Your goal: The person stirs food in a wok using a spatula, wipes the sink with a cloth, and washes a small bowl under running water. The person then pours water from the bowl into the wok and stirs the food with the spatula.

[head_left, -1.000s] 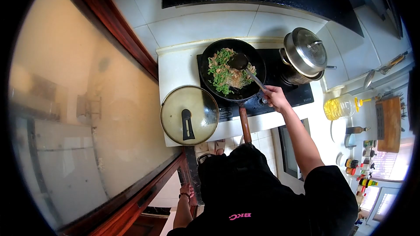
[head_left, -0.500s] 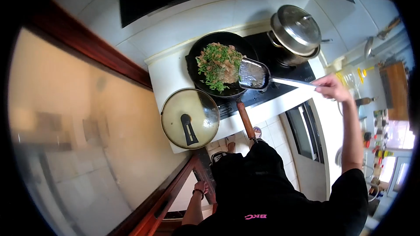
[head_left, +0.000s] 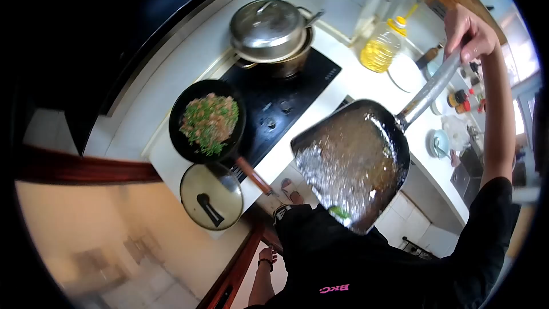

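My right hand point(head_left: 470, 35) grips the end of a metal spatula point(head_left: 354, 157) and holds it up close to the camera, its broad black blade wet and shiny with a green bit near the lower edge. My left hand point(head_left: 267, 255) hangs low beside the dark red wooden frame, partly in shade; whether it holds anything is unclear. The black wok point(head_left: 239, 106) stands on the cooktop with chopped green pieces and pale meat point(head_left: 210, 120) inside. Its wooden handle point(head_left: 253, 174) points toward my body, and nobody's hand is on it. A glass lid point(head_left: 191, 194) lies beside the wok.
A lidded steel pot point(head_left: 267, 31) stands on the black cooktop point(head_left: 320, 74). Beyond it are an oil bottle point(head_left: 380, 51), a white plate point(head_left: 404, 72), sauce bottles point(head_left: 457, 99) and a bowl point(head_left: 438, 143). The range hood point(head_left: 103, 28) overhangs at the upper left.
The spatula has left the wok and come up toward the camera with my right hand, which rose to the upper right. The view has turned, shifting the wok and lid left.
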